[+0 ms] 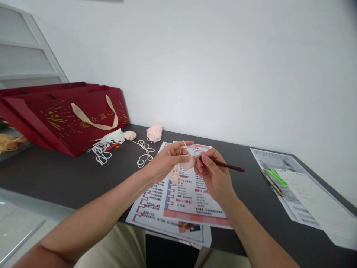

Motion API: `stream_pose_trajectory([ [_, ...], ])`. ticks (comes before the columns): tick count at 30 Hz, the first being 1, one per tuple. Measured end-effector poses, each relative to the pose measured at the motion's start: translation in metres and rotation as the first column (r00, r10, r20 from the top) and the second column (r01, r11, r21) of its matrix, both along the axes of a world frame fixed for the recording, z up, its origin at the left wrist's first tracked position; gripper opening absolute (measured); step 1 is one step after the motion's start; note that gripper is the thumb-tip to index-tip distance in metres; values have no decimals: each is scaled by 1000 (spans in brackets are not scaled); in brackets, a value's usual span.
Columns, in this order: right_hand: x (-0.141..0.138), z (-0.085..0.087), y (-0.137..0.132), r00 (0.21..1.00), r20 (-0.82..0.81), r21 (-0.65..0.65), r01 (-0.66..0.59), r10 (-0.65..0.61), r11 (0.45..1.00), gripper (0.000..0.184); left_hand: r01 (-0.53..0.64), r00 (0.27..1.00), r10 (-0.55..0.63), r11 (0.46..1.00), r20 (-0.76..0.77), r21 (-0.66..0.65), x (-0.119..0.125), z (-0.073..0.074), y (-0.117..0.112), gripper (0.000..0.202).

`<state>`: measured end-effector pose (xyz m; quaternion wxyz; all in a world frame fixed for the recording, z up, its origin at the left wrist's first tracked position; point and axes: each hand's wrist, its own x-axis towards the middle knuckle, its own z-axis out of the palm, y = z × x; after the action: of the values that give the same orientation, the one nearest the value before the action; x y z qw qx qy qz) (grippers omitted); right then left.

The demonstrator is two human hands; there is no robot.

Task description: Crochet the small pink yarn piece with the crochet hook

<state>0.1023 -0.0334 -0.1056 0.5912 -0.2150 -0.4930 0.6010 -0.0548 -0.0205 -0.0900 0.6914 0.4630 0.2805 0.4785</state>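
My left hand (169,158) pinches a small pink crocheted piece (189,162) above the instruction sheets (192,193), with pink yarn looped over its forefinger. My right hand (213,175) grips a dark red crochet hook (227,166) like a pen, its tip at the pink piece. A tuft of pale yarn (175,174) hangs below the left hand. Both hands are closed and held just above the dark table (69,175).
A red gift bag (69,119) with a cream handle lies at the back left. Beside it are white yarn (107,143), two pink yarn balls (154,132) and a looped strand. At the right lie papers (306,193) with green-handled tools (276,176).
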Motion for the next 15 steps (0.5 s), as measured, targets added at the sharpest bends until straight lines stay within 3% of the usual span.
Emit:
stream_pose_trajectory([
  [4,1,2,-1,999,-36,2,22,-22,1000,13,28,998,-26,999,52,-36,-2,-1,2,49],
  [9,3,4,1,984,-130,-96,-135,122,986,17,43,996,-38,998,83,-55,-1,-1,1,51],
  [15,1,5,3,978,-169,-146,-150,125,978,15,-21,1000,21,998,-8,63,3,-3,-2,52],
])
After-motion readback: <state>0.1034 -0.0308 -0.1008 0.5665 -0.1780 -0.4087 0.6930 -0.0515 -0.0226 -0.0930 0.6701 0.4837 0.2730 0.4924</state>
